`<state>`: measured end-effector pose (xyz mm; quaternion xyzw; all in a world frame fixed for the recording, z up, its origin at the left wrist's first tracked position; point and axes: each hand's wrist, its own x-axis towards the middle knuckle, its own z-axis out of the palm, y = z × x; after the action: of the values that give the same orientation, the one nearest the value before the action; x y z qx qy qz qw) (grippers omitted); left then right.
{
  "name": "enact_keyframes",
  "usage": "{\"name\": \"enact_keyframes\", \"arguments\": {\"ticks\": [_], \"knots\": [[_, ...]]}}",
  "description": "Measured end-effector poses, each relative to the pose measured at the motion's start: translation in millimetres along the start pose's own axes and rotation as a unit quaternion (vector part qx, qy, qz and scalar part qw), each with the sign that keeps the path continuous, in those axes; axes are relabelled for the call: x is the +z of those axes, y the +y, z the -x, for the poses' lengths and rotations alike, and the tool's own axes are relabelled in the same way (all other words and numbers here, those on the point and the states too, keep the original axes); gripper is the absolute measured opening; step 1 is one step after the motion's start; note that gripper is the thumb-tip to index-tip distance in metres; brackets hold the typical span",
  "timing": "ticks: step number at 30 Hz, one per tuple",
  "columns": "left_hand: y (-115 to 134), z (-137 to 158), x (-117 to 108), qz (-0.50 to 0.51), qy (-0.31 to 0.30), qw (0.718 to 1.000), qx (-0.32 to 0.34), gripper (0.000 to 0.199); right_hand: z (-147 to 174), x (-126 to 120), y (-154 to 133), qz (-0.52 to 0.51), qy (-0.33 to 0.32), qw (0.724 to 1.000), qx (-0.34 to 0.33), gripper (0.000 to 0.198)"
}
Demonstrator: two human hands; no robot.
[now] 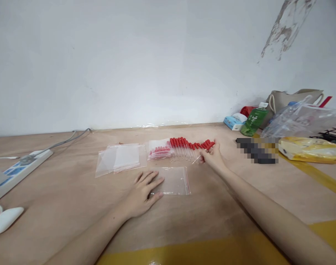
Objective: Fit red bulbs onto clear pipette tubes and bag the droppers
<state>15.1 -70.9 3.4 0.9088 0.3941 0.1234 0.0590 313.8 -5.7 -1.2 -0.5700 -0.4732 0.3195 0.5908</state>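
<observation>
My left hand [146,191] lies flat with fingers spread, its fingertips over the left edge of a clear zip bag [173,181] on the table. Beyond it, droppers [181,142] with red rubber bulbs and thin clear tubes lie side by side in a row. At the row's right end, my right hand [212,156] is closed on one dropper [196,159], its clear tube pointing to the lower left. A bag with red-bulbed droppers inside [159,151] lies left of the row. Farther left is a stack of flat clear bags [126,157].
A white power strip [24,169] and a white mouse-like object [7,220] lie at left. Along the right stand a tissue pack [234,122], a green bottle [253,121], plastic bags [303,117] and a yellow package [311,150]. A blurred dark object [258,151] lies nearer.
</observation>
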Motion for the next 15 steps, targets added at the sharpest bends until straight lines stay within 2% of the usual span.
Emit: {"name": "enact_keyframes", "arguments": {"ticks": [2, 5, 11, 15], "knots": [[-1.7, -1.3, 0.9, -0.016, 0.035, 0.999, -0.016, 0.043, 15.9, 4.1, -3.1, -0.059, -0.025, 0.998, 0.025, 0.089], [0.4, -4.7, -0.5, -0.01, 0.062, 0.998, 0.001, 0.043, 35.8, 8.6, -0.8, -0.1, -0.03, 0.994, 0.033, 0.082], [0.9, -8.2, 1.2, 0.034, 0.02, 0.999, 0.029, 0.041, 49.5, 11.0, 4.5, -0.128, -0.041, 0.99, 0.038, 0.073], [1.2, -12.2, 1.1, 0.047, 0.035, 0.998, 0.022, 0.035, 51.3, 11.8, 3.7, -0.135, -0.046, 0.989, 0.035, 0.071]]}}
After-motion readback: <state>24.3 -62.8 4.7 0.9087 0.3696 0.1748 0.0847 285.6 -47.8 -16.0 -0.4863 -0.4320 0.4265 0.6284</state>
